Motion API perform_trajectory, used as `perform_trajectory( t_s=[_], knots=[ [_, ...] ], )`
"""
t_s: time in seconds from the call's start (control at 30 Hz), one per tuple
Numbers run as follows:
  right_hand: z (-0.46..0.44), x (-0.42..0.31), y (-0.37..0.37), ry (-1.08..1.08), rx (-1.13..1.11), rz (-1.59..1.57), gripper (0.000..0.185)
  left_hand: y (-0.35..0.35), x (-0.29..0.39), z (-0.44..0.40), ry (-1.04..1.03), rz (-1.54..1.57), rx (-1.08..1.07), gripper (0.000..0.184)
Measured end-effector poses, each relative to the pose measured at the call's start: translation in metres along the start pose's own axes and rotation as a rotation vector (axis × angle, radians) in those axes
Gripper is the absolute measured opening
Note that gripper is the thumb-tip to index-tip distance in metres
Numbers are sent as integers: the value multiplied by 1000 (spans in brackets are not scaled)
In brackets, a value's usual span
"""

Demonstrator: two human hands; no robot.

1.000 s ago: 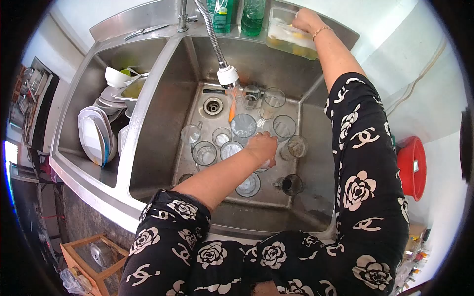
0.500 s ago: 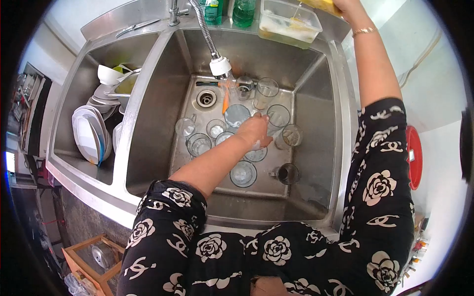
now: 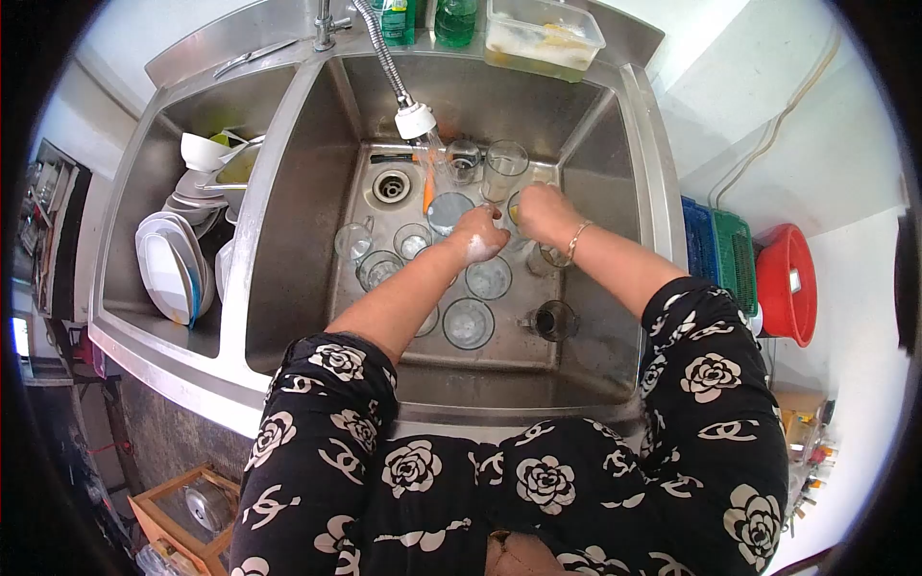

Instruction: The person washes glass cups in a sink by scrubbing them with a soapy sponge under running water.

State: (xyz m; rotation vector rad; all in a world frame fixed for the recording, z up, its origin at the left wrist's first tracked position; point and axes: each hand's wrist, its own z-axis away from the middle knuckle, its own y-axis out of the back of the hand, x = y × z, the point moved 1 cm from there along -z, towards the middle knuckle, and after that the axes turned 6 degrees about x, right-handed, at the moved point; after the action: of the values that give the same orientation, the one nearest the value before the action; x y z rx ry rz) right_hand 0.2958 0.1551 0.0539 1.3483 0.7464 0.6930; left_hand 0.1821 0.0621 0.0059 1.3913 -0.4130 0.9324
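My right hand (image 3: 545, 213) is low in the sink, closed on a yellow sponge (image 3: 514, 207). Only a sliver of the sponge shows, at the mouth of a drinking glass mostly hidden by that hand. My left hand (image 3: 480, 236) has white suds on it and is right beside this glass. Its fingers are curled; whether they grip the glass is hidden. Other glasses stand close around: a tall glass (image 3: 505, 171) behind, a wide glass (image 3: 469, 324) in front, a glass mug (image 3: 353, 241) at the left and a dark-looking mug (image 3: 554, 321) at the right.
Water runs from the white spray head (image 3: 415, 121) near an orange-handled utensil (image 3: 428, 187) and the drain (image 3: 391, 186). Plates (image 3: 165, 269) and bowls fill the left basin. A tub of suds (image 3: 543, 43) and green bottles (image 3: 455, 21) stand on the back ledge. A red basin (image 3: 786, 288) is at the right.
My right hand has come down from above the suds tub into the sink with the yellow sponge. My left hand has stayed among the glasses, its fingers now more curled. The view has shifted slightly.
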Motion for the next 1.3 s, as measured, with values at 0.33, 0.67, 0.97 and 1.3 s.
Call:
perform_trajectory(
  t_s=[0.33, 0.67, 0.97, 1.3],
  knots=[
    [-1, -11, -14, 68, -183, 79, 23, 7, 6, 4, -26, -19, 29, 52],
    [-27, 23, -20, -151, -160, -126, 38, 9, -15, -13, 89, 216, 96, 40],
    [10, 50, 81, -266, -188, -1112, 27, 39, 23, 2, 429, 588, 137, 78],
    [115, 2, 75, -502, -250, -1877, 36, 128, 53, 48, 71, 203, -637, 81]
  ],
)
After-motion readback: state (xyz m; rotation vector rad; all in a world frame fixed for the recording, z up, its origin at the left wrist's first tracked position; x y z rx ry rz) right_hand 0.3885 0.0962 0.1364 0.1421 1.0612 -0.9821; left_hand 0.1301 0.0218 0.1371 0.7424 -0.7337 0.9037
